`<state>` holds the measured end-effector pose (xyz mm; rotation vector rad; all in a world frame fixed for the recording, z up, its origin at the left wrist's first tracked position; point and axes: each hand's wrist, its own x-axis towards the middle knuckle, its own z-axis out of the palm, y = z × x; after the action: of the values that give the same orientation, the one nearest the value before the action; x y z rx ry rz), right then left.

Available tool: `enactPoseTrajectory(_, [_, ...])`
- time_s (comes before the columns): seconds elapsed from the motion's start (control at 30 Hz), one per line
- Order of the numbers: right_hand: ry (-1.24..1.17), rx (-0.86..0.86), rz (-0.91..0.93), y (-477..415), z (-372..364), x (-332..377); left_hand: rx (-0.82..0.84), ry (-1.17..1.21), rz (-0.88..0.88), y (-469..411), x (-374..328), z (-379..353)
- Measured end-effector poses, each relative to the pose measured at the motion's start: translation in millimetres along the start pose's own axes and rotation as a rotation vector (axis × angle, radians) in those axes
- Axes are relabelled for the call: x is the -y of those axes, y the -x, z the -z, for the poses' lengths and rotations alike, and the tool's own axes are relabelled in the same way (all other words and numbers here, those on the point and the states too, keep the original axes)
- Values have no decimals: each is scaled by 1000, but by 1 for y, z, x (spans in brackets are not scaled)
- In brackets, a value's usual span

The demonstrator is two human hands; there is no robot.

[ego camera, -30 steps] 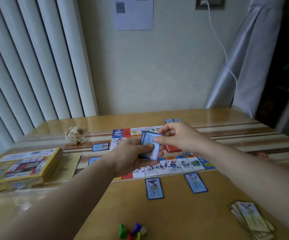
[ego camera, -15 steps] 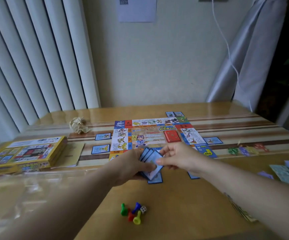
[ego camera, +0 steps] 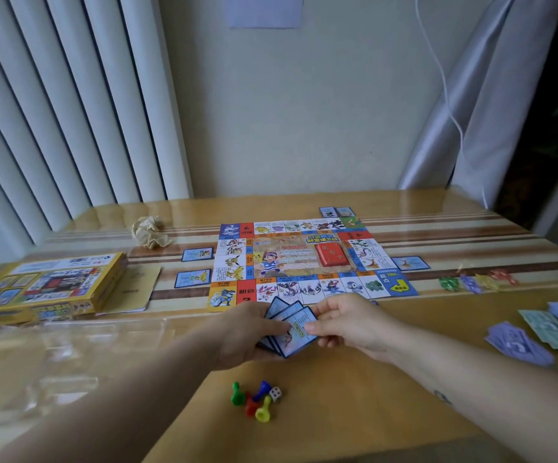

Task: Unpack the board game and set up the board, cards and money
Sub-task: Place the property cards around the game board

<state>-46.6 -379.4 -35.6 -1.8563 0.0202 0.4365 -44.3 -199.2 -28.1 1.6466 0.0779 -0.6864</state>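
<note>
**Cards fanned at the board's near edge**

At far left we see the yellow game box (ego camera: 47, 289) lying flat on the table (ego camera: 337, 422), with a pale leaflet (ego camera: 135, 289) just beside it and a crumpled paper ball (ego camera: 149, 231) farther back. Two blue-bordered side cards (ego camera: 192, 279) lie just left of the board (ego camera: 231, 262), which is spread open mid-table with a red card stack (ego camera: 332, 255) on its centre panel (a far pair of cards (ego camera: 337, 212) sits at its back edge).

In front of the board's near edge, the left hand (ego camera: 247, 332) grips a fan of cards (ego camera: 289, 325), thumb across their faces and fingers curled beneath. The right hand (ego camera: 347, 324) pinches the right edge of the front card between thumb and fingertips.

Nearer to us, green, red, blue and yellow pawns (ego camera: 254, 401) cluster against a white die (ego camera: 276, 394).

Right of the board we find a single card (ego camera: 410, 263), then a row of small coloured pieces (ego camera: 474, 283) too blurred to identify. At far right the paper money (ego camera: 538, 332) lies in loose lilac and green heaps.
</note>
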Motion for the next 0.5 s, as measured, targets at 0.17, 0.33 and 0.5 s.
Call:
enactPoseTrajectory(0.17, [-44,-56,16,1,4,5,-72,35,-51,-7,-1,-2])
enactPoseTrajectory(0.33, [-78,-99,25,1,6,7,-113,166,-109,-14,-4,-5])
enactPoseTrajectory(0.5, [-156,-126,15,1,7,4,-90,312,-118,-14,-5,-6])
